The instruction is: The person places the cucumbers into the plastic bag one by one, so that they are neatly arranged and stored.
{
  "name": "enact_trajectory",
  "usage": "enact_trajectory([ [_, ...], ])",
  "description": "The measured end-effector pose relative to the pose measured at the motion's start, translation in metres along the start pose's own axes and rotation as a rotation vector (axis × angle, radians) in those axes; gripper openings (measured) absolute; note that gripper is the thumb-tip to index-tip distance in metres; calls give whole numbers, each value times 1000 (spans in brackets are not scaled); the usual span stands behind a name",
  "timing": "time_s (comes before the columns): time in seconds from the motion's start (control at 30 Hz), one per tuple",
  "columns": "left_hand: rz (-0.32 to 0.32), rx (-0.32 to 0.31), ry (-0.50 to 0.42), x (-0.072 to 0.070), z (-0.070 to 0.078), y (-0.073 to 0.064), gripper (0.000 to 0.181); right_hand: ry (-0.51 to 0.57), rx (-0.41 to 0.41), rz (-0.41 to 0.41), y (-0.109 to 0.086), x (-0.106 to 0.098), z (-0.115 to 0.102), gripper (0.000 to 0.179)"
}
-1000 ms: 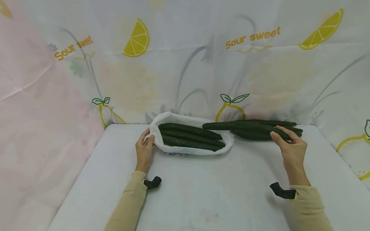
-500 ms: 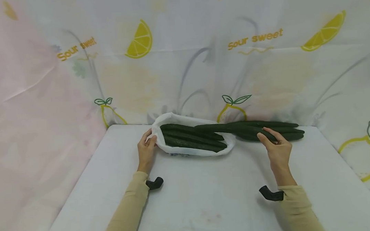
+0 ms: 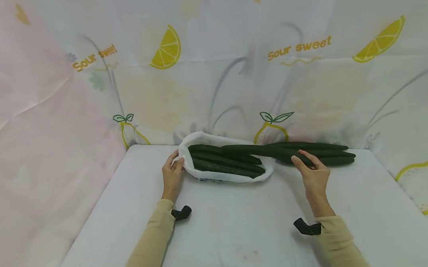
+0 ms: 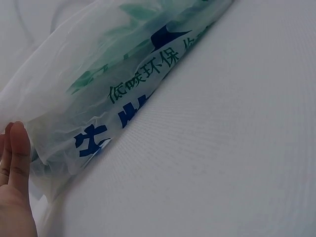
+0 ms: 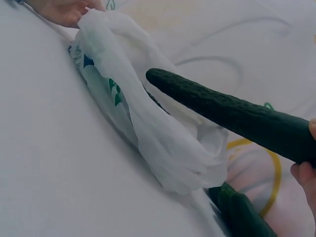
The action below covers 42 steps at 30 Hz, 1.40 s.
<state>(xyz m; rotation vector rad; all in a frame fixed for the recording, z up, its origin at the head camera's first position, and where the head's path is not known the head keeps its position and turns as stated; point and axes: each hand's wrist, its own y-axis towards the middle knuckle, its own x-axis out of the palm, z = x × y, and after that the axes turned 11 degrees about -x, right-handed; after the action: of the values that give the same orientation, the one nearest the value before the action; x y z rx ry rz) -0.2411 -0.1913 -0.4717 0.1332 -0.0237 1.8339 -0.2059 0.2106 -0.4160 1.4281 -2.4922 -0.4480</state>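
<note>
A white plastic bag (image 3: 234,177) with printed lettering lies open-mouthed at the back of the table, several cucumbers (image 3: 219,165) side by side inside it. My left hand (image 3: 172,175) pinches the bag's left end between thumb and fingers. In the left wrist view only part of that hand (image 4: 16,182) shows at the edge. My right hand (image 3: 314,177) grips one cucumber (image 5: 227,108) by its right end. Its far tip is raised over the bag's opening, above the cucumbers within. More cucumbers (image 3: 335,161) lie on the table just behind and right of my right hand.
The white-covered table (image 3: 239,228) meets a lemon-printed cloth (image 3: 205,90) hanging right behind the bag and cucumbers. The same sort of cloth rises along the left and right sides. A black device (image 3: 307,227) sits on my right wrist, another (image 3: 181,213) on my left.
My right hand has moved left with the gripped cucumber, whose tip now reaches further over the bag. The left hand keeps its hold on the bag's end. The head view has shifted slightly.
</note>
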Motion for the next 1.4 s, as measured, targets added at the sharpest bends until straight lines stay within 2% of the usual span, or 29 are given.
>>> enact_trajectory([
  [0.17, -13, 4, -16, -1, 3, -2, 40, 21, 22, -7, -4, 8, -6, 44],
  [0.33, -7, -5, -13, -2, 1, -3, 40, 36, 45, -11, -5, 11, -2, 43],
  [0.57, -19, -28, -8, -3, 5, -5, 42, 51, 15, -9, -7, 21, 3, 43],
  [0.93, -42, -26, -24, 2, 26, -17, 41, 75, 3, -18, -10, 39, 2, 42],
  [1.2, -42, -13, -24, 2, 25, -15, 41, 64, 28, -6, -16, 50, 1, 42],
  [1.4, -38, -17, -20, 2, 25, -15, 41, 94, 34, -15, -18, 58, 3, 44],
])
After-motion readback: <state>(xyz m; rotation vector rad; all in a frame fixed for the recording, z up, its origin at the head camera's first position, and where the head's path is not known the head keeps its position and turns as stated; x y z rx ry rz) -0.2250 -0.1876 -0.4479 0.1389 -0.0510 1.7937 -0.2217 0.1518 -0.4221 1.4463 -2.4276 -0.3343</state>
